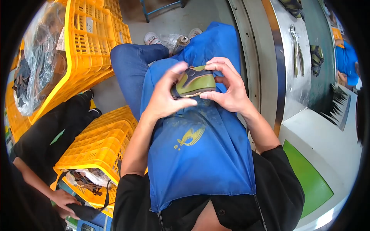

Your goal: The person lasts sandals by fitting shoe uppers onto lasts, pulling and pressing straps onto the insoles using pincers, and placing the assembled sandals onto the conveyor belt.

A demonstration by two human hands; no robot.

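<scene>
A small green and navy shoe (197, 81) is held sideways above my lap, over the blue apron (200, 161). My right hand (230, 86) grips its right end, with the thumb below and the fingers curled over the top. Around the left end curves my left hand (165, 90), its thumb stretched under the shoe and its fingers above, slightly blurred. A pale strip shows along the shoe's lower edge. To the right, metal pincers (296, 54) lie on a steel ledge (285, 77).
Similar shoes lie on the dark green belt: one shoe (317, 59) beyond the pincers, another (293, 7) at the top. Yellow crates (90, 42) with bagged pieces stand at left. A co-worker's hand (65, 200) holds a dark piece at lower left. A bottle (181, 43) stands beyond my knees.
</scene>
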